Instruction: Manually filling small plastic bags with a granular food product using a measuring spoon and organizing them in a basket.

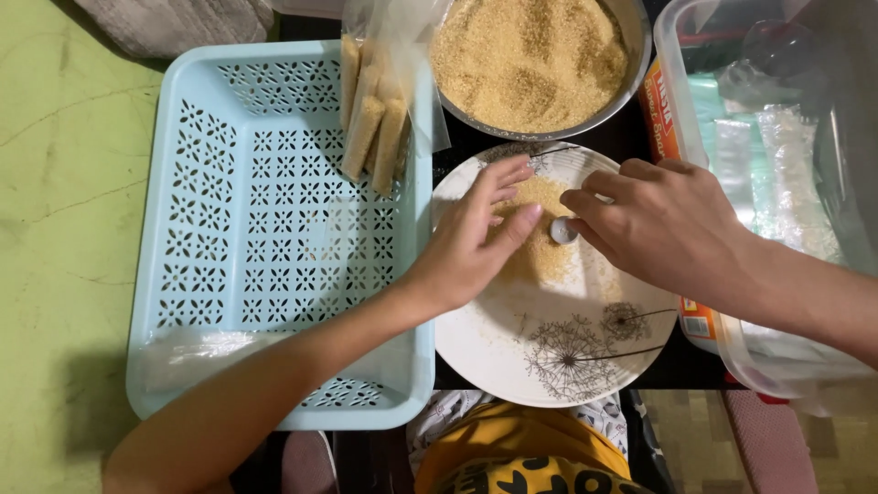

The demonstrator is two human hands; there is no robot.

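Note:
A white plate (512, 352) with a dandelion print holds a heap of golden crumbs (541, 258). My left hand (476, 240) lies flat over the crumbs, fingers spread and pressing down. My right hand (660, 224) comes in from the right and pinches a small round white piece (562, 230) at the edge of the heap, close to my left fingertips. What lies under my left palm is hidden.
A metal bowl (631, 73) of crumbs stands behind the plate. A light blue perforated basket (265, 229) at the left holds crumb-coated sticks (373, 128) in a clear bag and an empty plastic sheet (197, 352). A clear plastic tub (777, 183) sits at the right.

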